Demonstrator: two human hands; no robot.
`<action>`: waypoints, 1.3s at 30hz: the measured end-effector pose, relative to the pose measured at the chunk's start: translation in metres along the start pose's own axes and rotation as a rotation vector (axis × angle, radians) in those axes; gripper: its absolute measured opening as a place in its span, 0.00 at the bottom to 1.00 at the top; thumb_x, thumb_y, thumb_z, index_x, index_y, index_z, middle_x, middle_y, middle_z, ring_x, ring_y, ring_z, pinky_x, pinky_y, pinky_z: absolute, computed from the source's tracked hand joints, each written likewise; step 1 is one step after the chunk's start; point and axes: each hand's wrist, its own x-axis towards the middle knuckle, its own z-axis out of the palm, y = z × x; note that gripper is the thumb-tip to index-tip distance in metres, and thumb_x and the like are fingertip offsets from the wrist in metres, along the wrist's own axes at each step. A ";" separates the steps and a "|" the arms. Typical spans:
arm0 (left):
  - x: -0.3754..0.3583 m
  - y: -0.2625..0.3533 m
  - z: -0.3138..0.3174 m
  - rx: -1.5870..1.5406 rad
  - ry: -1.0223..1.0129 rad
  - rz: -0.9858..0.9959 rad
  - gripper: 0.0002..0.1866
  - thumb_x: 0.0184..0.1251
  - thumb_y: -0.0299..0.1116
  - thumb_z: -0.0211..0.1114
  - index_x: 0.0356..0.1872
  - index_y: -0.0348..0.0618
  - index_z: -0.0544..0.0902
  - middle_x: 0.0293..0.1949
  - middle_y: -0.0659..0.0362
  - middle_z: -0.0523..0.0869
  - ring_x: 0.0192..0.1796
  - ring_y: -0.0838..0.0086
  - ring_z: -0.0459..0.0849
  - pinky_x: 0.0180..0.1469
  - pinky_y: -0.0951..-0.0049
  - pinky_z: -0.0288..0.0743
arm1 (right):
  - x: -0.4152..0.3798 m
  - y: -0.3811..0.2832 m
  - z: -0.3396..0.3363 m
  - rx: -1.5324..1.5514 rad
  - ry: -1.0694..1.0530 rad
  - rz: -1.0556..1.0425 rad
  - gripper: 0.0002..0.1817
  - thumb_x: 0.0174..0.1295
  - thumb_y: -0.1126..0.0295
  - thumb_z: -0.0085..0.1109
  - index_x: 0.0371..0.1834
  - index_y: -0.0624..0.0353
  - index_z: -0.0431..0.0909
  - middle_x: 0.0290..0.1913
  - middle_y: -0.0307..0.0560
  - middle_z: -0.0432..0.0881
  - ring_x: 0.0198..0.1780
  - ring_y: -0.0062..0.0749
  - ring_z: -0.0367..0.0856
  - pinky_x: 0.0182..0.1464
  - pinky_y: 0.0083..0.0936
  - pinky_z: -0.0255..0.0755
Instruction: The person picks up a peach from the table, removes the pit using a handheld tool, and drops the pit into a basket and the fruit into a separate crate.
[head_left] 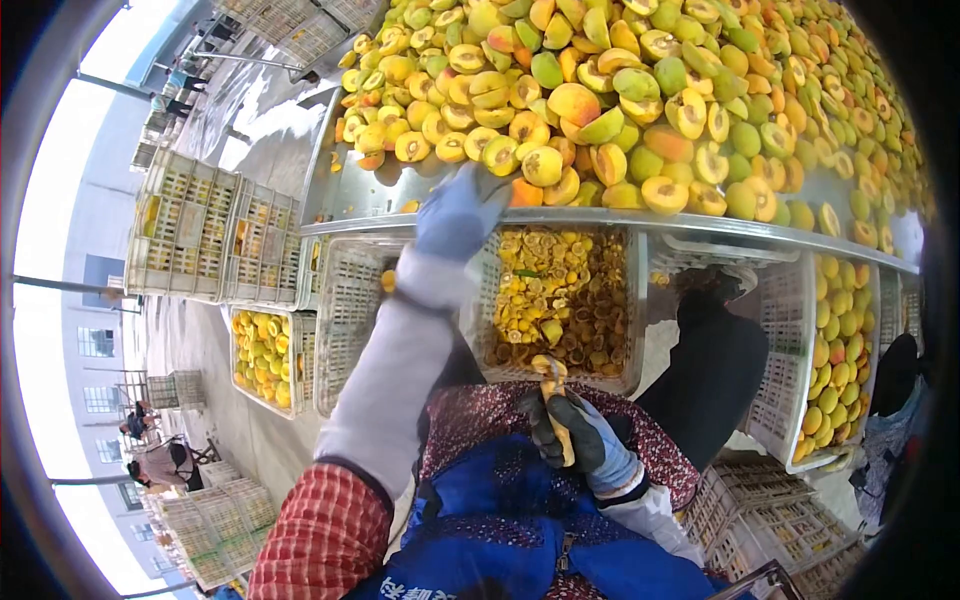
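Observation:
My left hand (462, 212), in a blue-grey glove, reaches over the metal table's near edge to the front of a heap of halved yellow peaches (575, 105). Motion smears its fingers, and whether they grip a fruit is not clear. Low in front of my blue apron, my right hand (588, 440) wears a dark-palmed glove and is closed around a short tool with a yellow-brown handle (560, 430). The tool's curved upper end points toward the table. Between the hands, a crate (632, 300) holds peach scraps and brown pits (575, 325).
A metal rim (700, 226) runs along the table. Left of the scrap crate stands another crate (340, 330) with a little fruit in it. A crate of peaches (835, 350) is at the right, beside a person's dark-clothed leg (705, 370). Crates are stacked (185, 230) at the left.

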 end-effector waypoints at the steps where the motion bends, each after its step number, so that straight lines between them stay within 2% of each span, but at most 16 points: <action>1: 0.024 0.006 0.015 0.082 -0.020 0.097 0.30 0.52 0.50 0.64 0.54 0.47 0.72 0.48 0.47 0.79 0.50 0.56 0.78 0.51 0.62 0.70 | 0.000 -0.002 0.002 0.122 0.033 -0.018 0.18 0.66 0.54 0.47 0.45 0.58 0.72 0.20 0.33 0.69 0.18 0.16 0.65 0.19 0.12 0.60; 4: 0.054 0.037 0.055 0.396 -0.131 0.141 0.37 0.49 0.55 0.64 0.60 0.50 0.65 0.55 0.47 0.73 0.57 0.57 0.74 0.56 0.59 0.67 | 0.003 -0.018 0.000 0.097 0.141 -0.122 0.18 0.66 0.54 0.47 0.44 0.59 0.72 0.20 0.33 0.69 0.17 0.15 0.65 0.17 0.12 0.60; 8: 0.059 0.025 0.043 0.264 -0.073 0.329 0.33 0.46 0.50 0.67 0.54 0.49 0.70 0.48 0.50 0.77 0.53 0.57 0.76 0.51 0.60 0.70 | 0.000 -0.035 0.007 0.060 0.160 -0.150 0.20 0.66 0.52 0.46 0.44 0.60 0.72 0.19 0.32 0.68 0.16 0.14 0.63 0.16 0.11 0.59; 10: 0.027 0.023 0.027 0.017 0.023 0.408 0.32 0.49 0.45 0.68 0.54 0.42 0.71 0.48 0.51 0.78 0.52 0.63 0.78 0.51 0.65 0.71 | 0.003 -0.037 0.005 0.044 0.216 -0.185 0.20 0.66 0.51 0.45 0.41 0.59 0.72 0.18 0.32 0.67 0.15 0.14 0.62 0.15 0.11 0.57; 12: -0.008 0.015 0.021 -0.387 -0.220 0.387 0.30 0.50 0.34 0.69 0.55 0.40 0.70 0.49 0.52 0.78 0.50 0.68 0.78 0.51 0.71 0.71 | -0.005 -0.053 0.017 0.107 0.113 -0.200 0.21 0.66 0.49 0.44 0.36 0.59 0.71 0.15 0.32 0.65 0.13 0.14 0.60 0.13 0.11 0.55; 14: -0.056 0.003 0.031 -1.275 -0.501 0.169 0.29 0.52 0.28 0.67 0.57 0.36 0.68 0.50 0.54 0.76 0.51 0.74 0.75 0.51 0.74 0.71 | -0.007 -0.058 0.022 0.042 0.000 -0.255 0.23 0.65 0.47 0.44 0.33 0.58 0.70 0.13 0.32 0.62 0.11 0.15 0.59 0.12 0.12 0.53; 16: -0.097 0.004 0.023 -1.368 -0.587 0.035 0.29 0.52 0.25 0.65 0.58 0.35 0.67 0.50 0.57 0.75 0.52 0.75 0.73 0.52 0.75 0.70 | 0.003 -0.051 0.020 0.037 -0.059 -0.246 0.24 0.64 0.46 0.44 0.34 0.59 0.70 0.13 0.33 0.62 0.10 0.16 0.58 0.12 0.12 0.52; 18: -0.112 -0.010 0.018 -1.304 -0.533 -0.283 0.28 0.55 0.29 0.61 0.59 0.37 0.67 0.41 0.58 0.78 0.36 0.79 0.77 0.33 0.82 0.73 | 0.022 -0.041 0.004 -0.255 -0.025 -0.373 0.24 0.63 0.44 0.45 0.33 0.57 0.70 0.13 0.33 0.64 0.10 0.16 0.58 0.12 0.12 0.52; 20: -0.122 -0.025 0.024 -1.433 -0.401 -0.316 0.28 0.55 0.33 0.59 0.59 0.38 0.67 0.38 0.59 0.79 0.30 0.80 0.77 0.24 0.83 0.70 | 0.020 -0.042 0.017 -0.043 0.372 -0.212 0.22 0.64 0.45 0.45 0.34 0.55 0.71 0.15 0.34 0.66 0.11 0.15 0.60 0.11 0.12 0.53; 22: -0.131 -0.034 0.023 -1.532 -0.423 -0.301 0.32 0.53 0.38 0.64 0.59 0.36 0.66 0.41 0.56 0.79 0.28 0.78 0.77 0.25 0.82 0.70 | 0.020 -0.029 0.013 -0.084 0.272 -0.258 0.17 0.65 0.51 0.47 0.35 0.53 0.71 0.17 0.34 0.67 0.13 0.16 0.62 0.12 0.14 0.54; 24: -0.143 -0.022 0.017 -1.603 -0.469 -0.182 0.37 0.52 0.42 0.65 0.62 0.35 0.63 0.48 0.53 0.78 0.36 0.73 0.79 0.31 0.78 0.74 | 0.018 -0.017 0.026 -0.159 0.256 -0.412 0.12 0.65 0.58 0.49 0.43 0.54 0.71 0.20 0.36 0.69 0.15 0.16 0.65 0.13 0.13 0.56; 26: -0.153 -0.015 0.015 -1.574 -0.526 -0.122 0.39 0.55 0.47 0.63 0.64 0.35 0.61 0.52 0.52 0.75 0.43 0.71 0.79 0.41 0.76 0.75 | 0.022 -0.006 0.021 -1.321 0.425 -1.208 0.17 0.57 0.72 0.53 0.49 0.66 0.69 0.31 0.55 0.76 0.31 0.47 0.77 0.32 0.37 0.70; 28: -0.162 -0.012 0.016 -1.556 -0.441 -0.149 0.39 0.58 0.52 0.60 0.64 0.34 0.61 0.51 0.54 0.76 0.43 0.74 0.78 0.45 0.76 0.72 | 0.002 -0.021 0.046 -1.396 0.375 -0.859 0.20 0.55 0.69 0.56 0.50 0.66 0.69 0.32 0.61 0.76 0.31 0.55 0.77 0.34 0.39 0.71; 32: -0.173 -0.002 0.003 -1.171 -0.312 -0.175 0.27 0.66 0.50 0.52 0.53 0.34 0.72 0.40 0.59 0.79 0.44 0.77 0.77 0.47 0.78 0.70 | -0.008 -0.016 0.055 -1.481 0.393 -0.781 0.22 0.53 0.67 0.56 0.51 0.66 0.69 0.31 0.63 0.76 0.32 0.56 0.77 0.35 0.39 0.72; 33: -0.175 -0.005 0.014 -1.162 -0.129 -0.032 0.21 0.70 0.45 0.49 0.47 0.35 0.76 0.36 0.59 0.80 0.41 0.77 0.78 0.45 0.77 0.71 | -0.010 -0.012 0.056 -1.470 0.408 -0.833 0.22 0.53 0.68 0.55 0.51 0.66 0.68 0.31 0.62 0.76 0.32 0.55 0.77 0.34 0.39 0.72; 39: -0.192 0.006 0.013 -1.346 -0.114 -0.087 0.19 0.70 0.42 0.49 0.47 0.33 0.73 0.35 0.55 0.79 0.35 0.74 0.79 0.38 0.78 0.73 | -0.020 -0.007 0.062 -1.448 0.441 -0.778 0.23 0.53 0.70 0.54 0.53 0.66 0.67 0.32 0.62 0.77 0.32 0.55 0.78 0.33 0.39 0.72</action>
